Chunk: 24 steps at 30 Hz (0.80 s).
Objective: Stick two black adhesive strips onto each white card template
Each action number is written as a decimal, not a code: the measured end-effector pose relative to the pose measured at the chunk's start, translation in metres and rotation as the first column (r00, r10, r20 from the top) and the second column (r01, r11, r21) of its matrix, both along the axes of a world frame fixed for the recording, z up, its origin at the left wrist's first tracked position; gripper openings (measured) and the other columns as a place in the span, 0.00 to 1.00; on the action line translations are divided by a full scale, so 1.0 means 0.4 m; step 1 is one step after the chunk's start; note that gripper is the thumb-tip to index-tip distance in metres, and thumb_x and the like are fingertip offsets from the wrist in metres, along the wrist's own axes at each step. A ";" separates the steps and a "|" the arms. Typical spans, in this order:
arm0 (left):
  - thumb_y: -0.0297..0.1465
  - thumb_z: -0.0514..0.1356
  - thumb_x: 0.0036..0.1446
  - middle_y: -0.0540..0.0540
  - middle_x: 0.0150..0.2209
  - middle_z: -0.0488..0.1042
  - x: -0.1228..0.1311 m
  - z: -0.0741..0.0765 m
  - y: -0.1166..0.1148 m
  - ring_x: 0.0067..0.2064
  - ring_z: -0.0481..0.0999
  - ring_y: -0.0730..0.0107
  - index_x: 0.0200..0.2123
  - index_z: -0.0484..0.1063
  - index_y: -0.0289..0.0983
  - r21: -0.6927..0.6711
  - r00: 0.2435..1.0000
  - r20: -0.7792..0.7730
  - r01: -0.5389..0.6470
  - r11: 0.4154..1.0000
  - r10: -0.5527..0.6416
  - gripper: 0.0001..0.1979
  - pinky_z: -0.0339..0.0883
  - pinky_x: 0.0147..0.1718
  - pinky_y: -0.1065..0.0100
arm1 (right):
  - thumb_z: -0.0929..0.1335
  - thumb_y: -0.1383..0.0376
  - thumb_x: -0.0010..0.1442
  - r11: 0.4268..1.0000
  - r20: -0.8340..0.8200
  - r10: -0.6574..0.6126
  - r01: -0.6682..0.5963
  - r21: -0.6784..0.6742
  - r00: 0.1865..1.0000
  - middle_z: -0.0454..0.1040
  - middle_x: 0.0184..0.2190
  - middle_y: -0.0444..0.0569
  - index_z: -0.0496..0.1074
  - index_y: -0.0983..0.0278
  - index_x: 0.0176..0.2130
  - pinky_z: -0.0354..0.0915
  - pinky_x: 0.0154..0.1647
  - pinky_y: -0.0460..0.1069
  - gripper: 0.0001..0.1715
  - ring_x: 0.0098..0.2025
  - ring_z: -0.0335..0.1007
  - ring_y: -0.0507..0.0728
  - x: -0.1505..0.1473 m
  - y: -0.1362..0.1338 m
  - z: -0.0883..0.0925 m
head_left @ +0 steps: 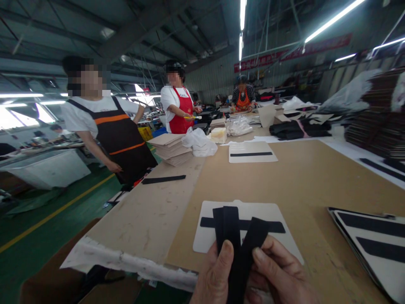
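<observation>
Both my hands are in front of me at the near edge of the table. My left hand (218, 270) is closed on black fabric strips (232, 249), with the thumb lying across them. With thumb and fingers, my right hand (278, 270) pinches another black strip (257, 232) that fans out to the right; its lower end meets the others. Just beyond lies a cream board (209, 240) with rounded corners and one black strip across it, partly covered by my hands. A similar board (253, 152) with a black band lies farther back.
At the right is a stack of cream boards with black bands (373, 249). A loose black strip (164, 179) lies left, near stacked beige sheets (171, 147) and a white plastic bag (201, 141). Aproned people stand at the left (117, 131) and behind (182, 105) the table.
</observation>
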<state>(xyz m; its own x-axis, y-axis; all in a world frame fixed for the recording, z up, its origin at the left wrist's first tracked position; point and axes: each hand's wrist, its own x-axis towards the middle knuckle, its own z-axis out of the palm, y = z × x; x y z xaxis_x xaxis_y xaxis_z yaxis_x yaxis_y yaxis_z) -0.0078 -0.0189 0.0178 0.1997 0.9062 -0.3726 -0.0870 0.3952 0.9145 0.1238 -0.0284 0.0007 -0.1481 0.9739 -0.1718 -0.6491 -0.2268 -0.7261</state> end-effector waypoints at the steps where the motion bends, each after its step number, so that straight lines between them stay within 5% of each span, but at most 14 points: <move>1: 0.62 0.55 0.54 0.41 0.32 0.79 -0.004 0.006 0.004 0.26 0.76 0.63 0.52 0.71 0.36 -0.023 1.000 0.016 -0.010 1.000 0.010 0.38 0.68 0.27 0.65 | 0.76 0.48 0.51 0.999 0.021 -0.046 0.046 0.021 0.999 0.73 0.26 0.44 0.74 0.58 0.35 0.65 0.21 0.46 0.20 0.24 0.69 0.53 0.013 0.006 0.014; 5: 0.54 0.61 0.57 0.50 0.20 0.69 -0.067 0.060 0.014 0.20 0.65 0.75 0.31 0.71 0.35 0.035 0.985 0.077 -0.158 0.987 0.155 0.26 0.60 0.23 0.73 | 0.74 0.48 0.52 0.939 0.211 -0.330 0.296 0.176 0.920 0.77 0.33 0.51 0.75 0.59 0.33 0.73 0.32 0.50 0.18 0.36 0.74 0.60 0.109 0.035 0.101; 8: 0.44 0.71 0.50 0.56 0.19 0.62 -0.167 0.124 0.014 0.20 0.56 0.80 0.35 0.72 0.37 0.255 0.933 0.115 -0.359 0.898 0.341 0.19 0.51 0.20 0.76 | 0.74 0.51 0.54 0.912 0.357 -0.398 0.322 0.254 0.845 0.72 0.24 0.46 0.74 0.60 0.32 0.66 0.21 0.45 0.16 0.24 0.67 0.52 0.201 0.067 0.164; 10: 0.40 0.72 0.47 0.53 0.24 0.68 -0.235 0.156 0.024 0.24 0.63 0.76 0.38 0.75 0.38 0.455 0.889 -0.041 -0.389 0.801 0.455 0.18 0.56 0.23 0.74 | 0.74 0.50 0.53 0.938 0.484 -0.336 0.240 0.252 0.808 0.68 0.20 0.44 0.77 0.61 0.35 0.58 0.17 0.44 0.18 0.18 0.61 0.49 0.245 0.100 0.193; 11: 0.39 0.71 0.49 0.51 0.27 0.71 -0.264 0.162 0.035 0.27 0.67 0.72 0.38 0.76 0.38 0.552 0.867 -0.168 -0.310 0.774 0.468 0.16 0.60 0.26 0.72 | 0.75 0.50 0.51 0.957 0.549 -0.280 0.181 0.228 0.787 0.68 0.18 0.43 0.77 0.61 0.38 0.56 0.16 0.44 0.21 0.17 0.59 0.48 0.256 0.121 0.204; 13: 0.35 0.66 0.55 0.47 0.31 0.74 -0.300 0.154 0.072 0.33 0.71 0.66 0.35 0.78 0.38 0.672 0.804 -0.459 0.036 0.740 0.377 0.07 0.64 0.32 0.68 | 0.78 0.48 0.45 0.991 0.656 -0.119 0.045 0.129 0.745 0.70 0.19 0.44 0.78 0.60 0.40 0.56 0.16 0.44 0.27 0.17 0.61 0.49 0.254 0.169 0.218; 15: 0.27 0.60 0.57 0.46 0.32 0.74 -0.309 0.120 0.121 0.36 0.72 0.63 0.37 0.78 0.38 0.644 0.662 -0.702 0.433 0.630 0.263 0.06 0.65 0.36 0.65 | 0.80 0.47 0.38 0.996 0.712 0.054 -0.085 0.008 0.700 0.75 0.23 0.46 0.79 0.60 0.39 0.58 0.16 0.45 0.31 0.20 0.64 0.52 0.226 0.221 0.220; 17: 0.20 0.56 0.55 0.45 0.36 0.74 -0.298 0.074 0.170 0.40 0.71 0.61 0.42 0.76 0.39 0.539 0.492 -0.837 0.675 0.504 0.237 0.15 0.66 0.39 0.63 | 0.79 0.47 0.37 0.980 0.748 0.173 -0.190 -0.064 0.641 0.76 0.25 0.48 0.79 0.61 0.36 0.58 0.17 0.44 0.30 0.21 0.64 0.52 0.182 0.269 0.209; 20: 0.16 0.53 0.53 0.42 0.49 0.72 -0.266 0.009 0.224 0.49 0.69 0.58 0.50 0.72 0.38 0.421 0.338 -0.906 0.783 0.459 0.254 0.23 0.68 0.46 0.60 | 0.77 0.49 0.44 0.956 0.791 0.212 -0.289 -0.047 0.574 0.71 0.21 0.44 0.78 0.62 0.32 0.49 0.16 0.41 0.22 0.19 0.56 0.47 0.112 0.334 0.170; 24: 0.18 0.54 0.54 0.41 0.51 0.71 -0.243 -0.044 0.257 0.51 0.67 0.57 0.53 0.69 0.35 0.339 0.263 -0.940 0.786 0.517 0.217 0.22 0.68 0.50 0.58 | 0.74 0.55 0.49 0.938 0.822 0.229 -0.344 -0.043 0.521 0.66 0.19 0.40 0.77 0.62 0.31 0.44 0.16 0.40 0.14 0.18 0.51 0.46 0.034 0.408 0.109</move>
<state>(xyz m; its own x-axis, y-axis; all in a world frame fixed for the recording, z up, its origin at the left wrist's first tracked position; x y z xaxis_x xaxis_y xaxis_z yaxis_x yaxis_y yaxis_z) -0.1051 0.0841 0.0003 0.5564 0.8202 0.1327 0.7992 -0.5720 0.1844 0.1375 0.1349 0.0441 -0.2784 0.9244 -0.2607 0.3072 -0.1715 -0.9361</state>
